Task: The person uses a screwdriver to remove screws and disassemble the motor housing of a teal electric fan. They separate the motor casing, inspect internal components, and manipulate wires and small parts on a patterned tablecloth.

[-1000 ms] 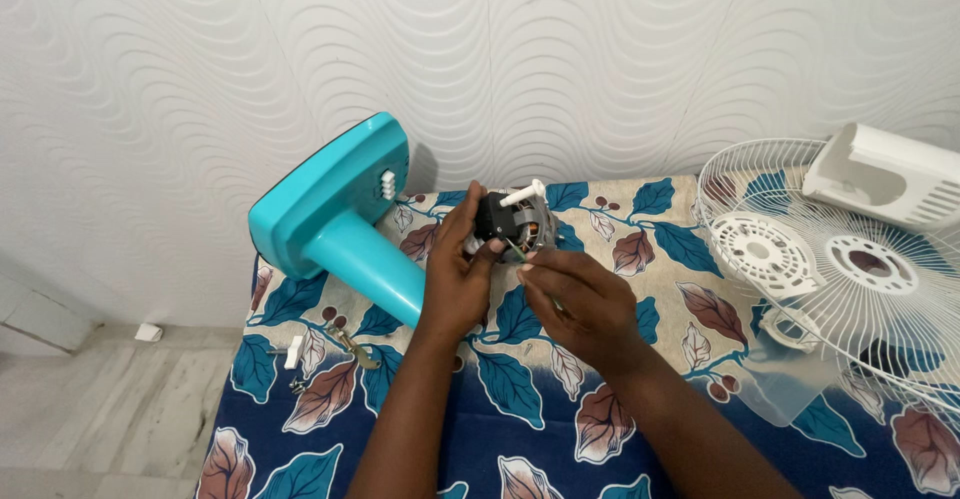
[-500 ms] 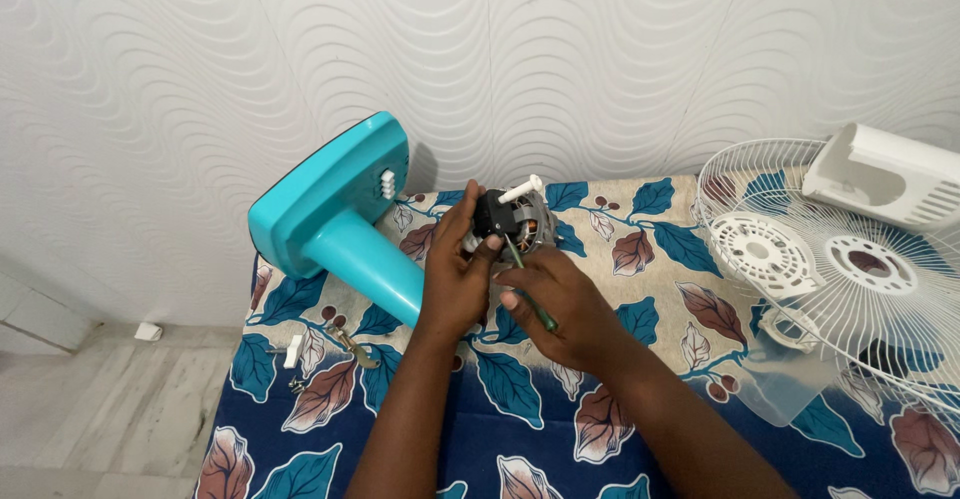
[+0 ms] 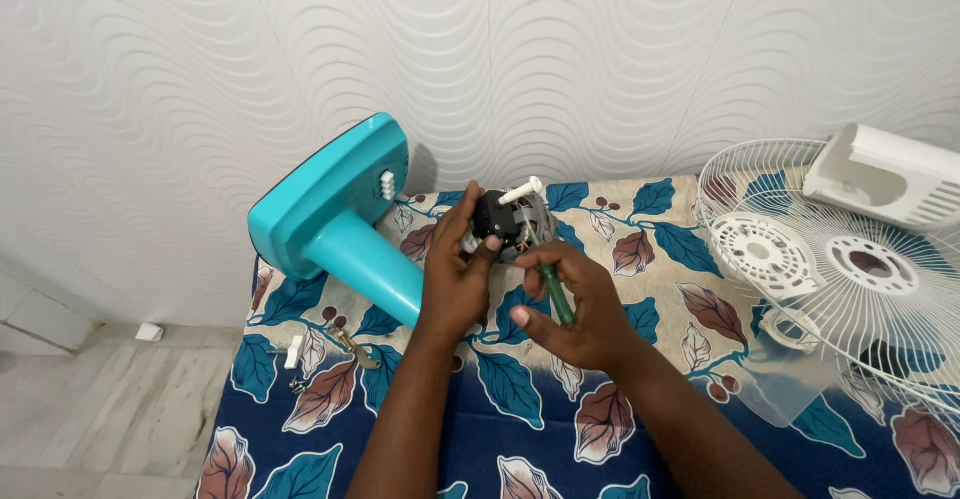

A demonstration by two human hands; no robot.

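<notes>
The fan motor (image 3: 510,221), dark with a white shaft sticking up, sits at the top of the teal fan stand (image 3: 345,227), which lies tilted on the leaf-patterned cloth (image 3: 520,399) by the wavy white wall (image 3: 560,59). We see the left hand (image 3: 455,279) clasped around the motor, thumb pressed on its front. The right hand (image 3: 580,304) is closed around a green-handled screwdriver (image 3: 553,289), its tip pointed up into the motor just beside the left thumb. To the right lie white wire fan guards (image 3: 840,269) with a white housing (image 3: 885,174) resting on them. Small white and metal parts (image 3: 330,344) lie on the cloth near the left forearm.
</notes>
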